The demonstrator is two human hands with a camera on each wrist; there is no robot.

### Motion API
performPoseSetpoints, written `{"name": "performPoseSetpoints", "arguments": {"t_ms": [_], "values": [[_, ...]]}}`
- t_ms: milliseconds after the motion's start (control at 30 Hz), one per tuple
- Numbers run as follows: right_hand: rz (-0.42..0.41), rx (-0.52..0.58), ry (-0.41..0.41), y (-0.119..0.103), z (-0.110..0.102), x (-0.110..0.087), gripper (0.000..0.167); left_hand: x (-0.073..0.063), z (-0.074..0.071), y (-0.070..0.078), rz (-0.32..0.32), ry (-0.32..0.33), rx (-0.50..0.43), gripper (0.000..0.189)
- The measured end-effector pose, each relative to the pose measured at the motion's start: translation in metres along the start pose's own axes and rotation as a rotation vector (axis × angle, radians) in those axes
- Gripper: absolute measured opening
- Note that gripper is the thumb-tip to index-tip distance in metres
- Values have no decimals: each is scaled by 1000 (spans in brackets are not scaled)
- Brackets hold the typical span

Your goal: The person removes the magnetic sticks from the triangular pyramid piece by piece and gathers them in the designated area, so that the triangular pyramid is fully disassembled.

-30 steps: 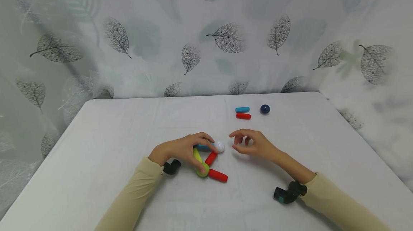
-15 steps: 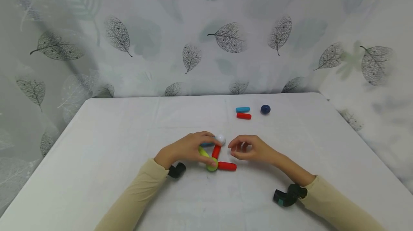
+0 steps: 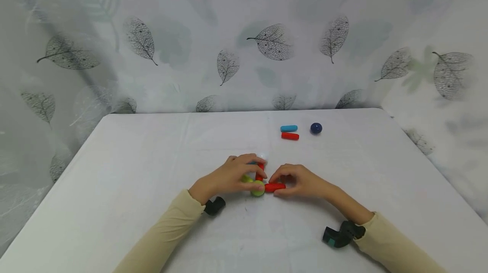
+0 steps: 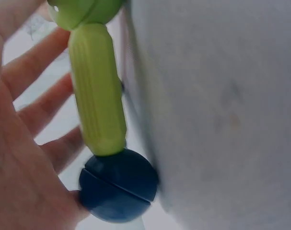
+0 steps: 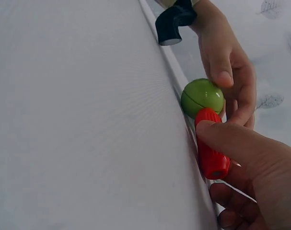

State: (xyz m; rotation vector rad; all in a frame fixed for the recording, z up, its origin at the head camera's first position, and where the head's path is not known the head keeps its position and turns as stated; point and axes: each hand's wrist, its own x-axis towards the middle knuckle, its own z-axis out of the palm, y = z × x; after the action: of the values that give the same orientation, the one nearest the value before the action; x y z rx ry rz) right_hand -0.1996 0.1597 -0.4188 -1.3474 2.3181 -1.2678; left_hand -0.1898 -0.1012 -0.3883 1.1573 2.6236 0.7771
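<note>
Over the white table (image 3: 244,239), the right hand (image 3: 305,182) pinches a red stick (image 3: 274,187), its long axis running sideways, left end against the green ball (image 3: 257,189), which the left hand (image 3: 228,177) grips by the thumb. The left wrist view alone reveals a dark blue ball (image 4: 119,187) ending the lime stick (image 4: 98,91). Farthest lie a loose red stick (image 3: 290,136), blue stick (image 3: 289,128) and navy ball (image 3: 316,128).

R hand (image 5: 267,165) pinches red rod (image 5: 213,160), thumb across it; near end shows dk. recess. Far end meets grn. ball (image 5: 202,97) w/ seam line. L hand (image 5: 231,64) just beyond, thumb tip at ball's edge, dk. wrist device (image 5: 170,25) nearby. White tabletop (image 5: 83,120) fills most of view; leaf-print cloth (image 5: 275,52) in bkgd.
</note>
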Motion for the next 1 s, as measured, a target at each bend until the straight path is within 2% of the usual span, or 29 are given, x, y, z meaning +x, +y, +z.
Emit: {"name": "performPoseSetpoints", "arguments": {"t_ms": [167,333,533,767,1000], "values": [[-12,29,21,3,3,-4,24,-1,2,0,14,18,11,38],[-42,25,31,4,4,-5,25,0,3,1,17,21,14,31],[-36,45,8,3,0,-6,26,3,2,1,19,14,20,26],[-28,58,-35,4,-5,-6,24,4,2,3,76,11,3,24],[-10,53,-61,9,-7,-9,20,4,3,0,50,-6,1,21]]}}
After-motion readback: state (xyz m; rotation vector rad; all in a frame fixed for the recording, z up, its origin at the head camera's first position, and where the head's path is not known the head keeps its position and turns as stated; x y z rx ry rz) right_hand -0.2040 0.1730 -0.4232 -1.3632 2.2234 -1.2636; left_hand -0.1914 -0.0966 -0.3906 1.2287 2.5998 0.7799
